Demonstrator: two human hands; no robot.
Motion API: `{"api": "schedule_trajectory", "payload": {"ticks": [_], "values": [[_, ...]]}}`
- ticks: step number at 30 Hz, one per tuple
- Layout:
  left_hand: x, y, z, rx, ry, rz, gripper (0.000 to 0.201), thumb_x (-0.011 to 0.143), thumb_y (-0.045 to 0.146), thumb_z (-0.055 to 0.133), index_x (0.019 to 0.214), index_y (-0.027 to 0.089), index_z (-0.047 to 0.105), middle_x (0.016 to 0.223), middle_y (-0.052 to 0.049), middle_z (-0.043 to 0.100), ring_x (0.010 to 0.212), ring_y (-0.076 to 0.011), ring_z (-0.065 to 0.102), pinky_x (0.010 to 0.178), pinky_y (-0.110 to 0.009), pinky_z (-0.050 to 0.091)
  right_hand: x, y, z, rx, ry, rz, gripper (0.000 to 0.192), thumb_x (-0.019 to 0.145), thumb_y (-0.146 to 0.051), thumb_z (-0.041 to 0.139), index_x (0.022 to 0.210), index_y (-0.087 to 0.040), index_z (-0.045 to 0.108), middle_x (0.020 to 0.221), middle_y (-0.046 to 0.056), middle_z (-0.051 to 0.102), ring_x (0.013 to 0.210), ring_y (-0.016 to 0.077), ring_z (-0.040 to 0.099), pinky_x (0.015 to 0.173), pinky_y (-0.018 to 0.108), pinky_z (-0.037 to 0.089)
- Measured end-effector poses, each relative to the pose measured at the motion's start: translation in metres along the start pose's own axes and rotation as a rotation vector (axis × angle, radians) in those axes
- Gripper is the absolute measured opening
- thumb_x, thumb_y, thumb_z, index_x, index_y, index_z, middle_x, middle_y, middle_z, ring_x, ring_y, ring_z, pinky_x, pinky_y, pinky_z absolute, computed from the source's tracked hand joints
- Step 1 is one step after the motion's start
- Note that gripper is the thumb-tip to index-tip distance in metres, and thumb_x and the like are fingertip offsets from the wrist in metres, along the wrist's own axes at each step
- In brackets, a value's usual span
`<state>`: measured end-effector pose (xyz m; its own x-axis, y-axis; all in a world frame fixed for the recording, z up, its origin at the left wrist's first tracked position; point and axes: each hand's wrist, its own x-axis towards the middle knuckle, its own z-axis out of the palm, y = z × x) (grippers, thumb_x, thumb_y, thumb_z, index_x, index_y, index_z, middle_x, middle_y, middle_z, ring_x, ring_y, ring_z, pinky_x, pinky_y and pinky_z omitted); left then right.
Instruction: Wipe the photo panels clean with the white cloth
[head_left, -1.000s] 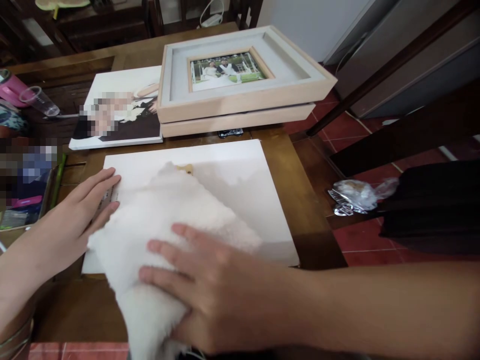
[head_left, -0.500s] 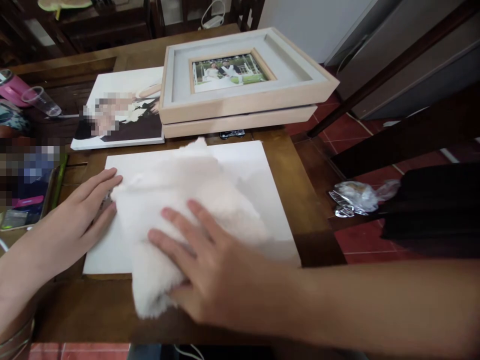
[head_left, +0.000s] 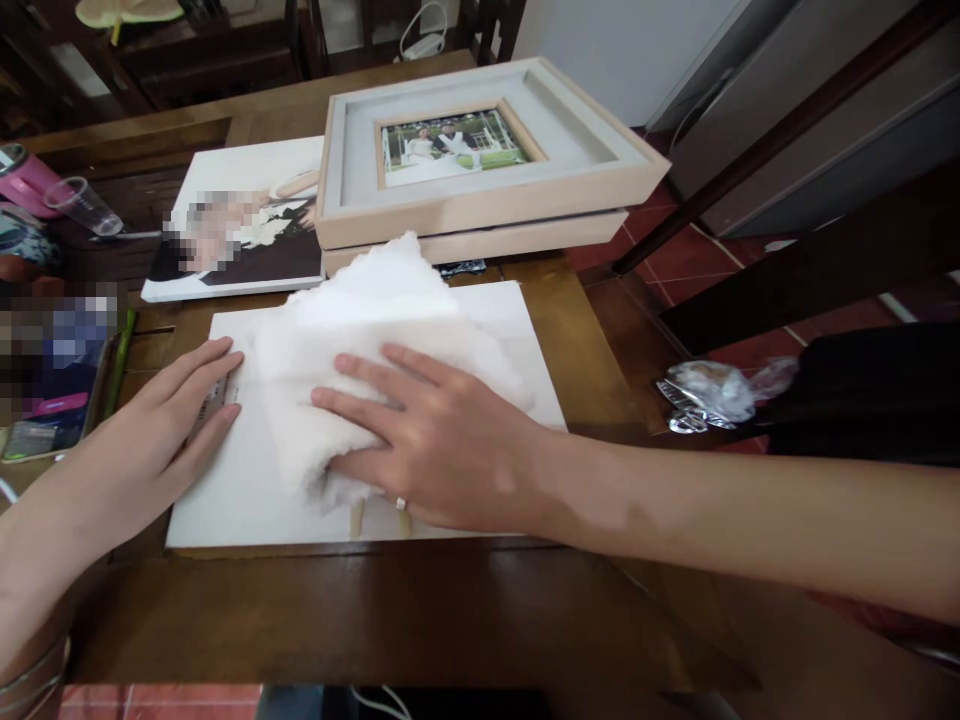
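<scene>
As the right hand pushes the fluffy white cloth from the white panel's near edge to its far edge — fingers flat, nothing gripped — the left hand rests open on the left edge; wiping continues.

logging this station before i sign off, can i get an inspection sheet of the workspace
surface: dark wooden table, bare along its near edge.
job's things: white board lying flat; fluffy white cloth spread on it.
clutter: stacked photo frames and a photo canvas behind the board; clear cup and pink bottle far left; crumpled plastic bag on the floor at right.
grippers: left hand flat on the board's left edge; right hand flat, pressing on the cloth.
cables: white cable at the far wall.
surroundings: red tiled floor, dark wooden furniture behind.
</scene>
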<state>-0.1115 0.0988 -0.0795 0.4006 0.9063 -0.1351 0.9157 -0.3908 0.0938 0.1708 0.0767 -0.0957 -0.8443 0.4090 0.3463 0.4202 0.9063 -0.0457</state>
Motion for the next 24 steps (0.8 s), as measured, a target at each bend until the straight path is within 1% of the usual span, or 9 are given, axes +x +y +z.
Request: {"api": "schedule_trajectory", "payload": {"ticks": [2,4,9,13,16,18,20,22,24], "values": [[0.0,-0.001,0.001,0.002,0.007,0.001,0.061,0.095,0.054,0.027,0.146,0.021,0.035,0.156,-0.002,0.032,0.139,-0.024,0.04,0.119,-0.041,0.027,0.002,0.004,0.003,-0.018,0.0,0.025,0.018,0.091,-0.017,0.055,0.097,-0.019,0.071,0.136,0.015,0.058,0.128,0.0384,0.05,0.1,0.059,0.043],[-0.001,-0.002,0.001,0.003,0.013,0.001,0.061,0.095,0.054,0.027,0.147,0.023,0.034,0.156,-0.001,0.032,0.138,-0.0236,0.041,0.119,-0.041,0.027,0.001,-0.001,0.005,-0.062,0.063,0.032,0.019,0.093,-0.018,0.052,0.089,-0.017,0.07,0.133,0.017,0.06,0.125,0.0394,0.053,0.098,0.059,0.045],[0.0,-0.004,0.002,0.01,0.023,0.032,0.061,0.095,0.053,0.026,0.145,0.019,0.037,0.156,-0.003,0.032,0.138,-0.0251,0.041,0.119,-0.042,0.027,-0.007,-0.031,0.005,-0.106,0.188,-0.03,0.025,0.095,-0.031,0.052,0.073,-0.019,0.056,0.119,0.019,0.068,0.108,0.0374,0.065,0.087,0.061,0.052],[0.001,-0.003,0.002,0.009,0.033,0.066,0.063,0.095,0.054,0.024,0.146,0.019,0.036,0.156,-0.004,0.032,0.139,-0.026,0.04,0.118,-0.044,0.029,-0.015,-0.049,0.0,-0.111,0.195,-0.136,0.027,0.093,-0.036,0.05,0.069,-0.022,0.047,0.116,0.021,0.069,0.102,0.0389,0.068,0.081,0.057,0.053],[0.001,-0.003,0.001,-0.001,0.021,0.04,0.063,0.094,0.055,0.025,0.146,0.02,0.036,0.156,-0.004,0.033,0.138,-0.0264,0.042,0.117,-0.045,0.031,-0.017,-0.054,-0.003,-0.115,0.175,-0.199,0.026,0.092,-0.035,0.048,0.068,-0.023,0.047,0.114,0.018,0.071,0.101,0.0377,0.068,0.081,0.055,0.053],[0.001,-0.003,0.0,0.002,0.016,0.04,0.063,0.094,0.054,0.025,0.146,0.019,0.036,0.156,-0.004,0.033,0.138,-0.0266,0.042,0.117,-0.045,0.031,-0.017,-0.049,-0.002,-0.092,0.194,-0.2,0.026,0.091,-0.033,0.049,0.068,-0.022,0.05,0.113,0.017,0.071,0.1,0.0367,0.069,0.079,0.053,0.054],[0.0,-0.003,0.0,0.011,0.022,0.067,0.064,0.095,0.053,0.024,0.146,0.017,0.035,0.156,-0.006,0.033,0.139,-0.0267,0.041,0.117,-0.045,0.031,-0.015,-0.038,0.0,-0.033,0.206,-0.169,0.022,0.092,-0.031,0.052,0.075,-0.021,0.06,0.116,0.016,0.07,0.103,0.0354,0.068,0.08,0.051,0.054],[0.0,-0.002,-0.001,0.02,0.021,0.075,0.064,0.095,0.052,0.023,0.145,0.015,0.036,0.155,-0.007,0.034,0.139,-0.0266,0.041,0.118,-0.044,0.03,-0.013,-0.021,0.002,0.047,0.17,-0.116,0.014,0.09,-0.03,0.057,0.089,-0.022,0.068,0.124,0.013,0.067,0.113,0.0333,0.063,0.089,0.05,0.051],[0.0,-0.002,-0.001,0.026,0.018,0.049,0.064,0.095,0.053,0.023,0.144,0.015,0.037,0.155,-0.007,0.034,0.138,-0.0263,0.041,0.118,-0.043,0.029,-0.009,-0.004,0.004,0.116,0.088,-0.055,0.017,0.086,-0.028,0.063,0.101,-0.023,0.07,0.134,0.011,0.061,0.126,0.033,0.054,0.101,0.052,0.044]]}}
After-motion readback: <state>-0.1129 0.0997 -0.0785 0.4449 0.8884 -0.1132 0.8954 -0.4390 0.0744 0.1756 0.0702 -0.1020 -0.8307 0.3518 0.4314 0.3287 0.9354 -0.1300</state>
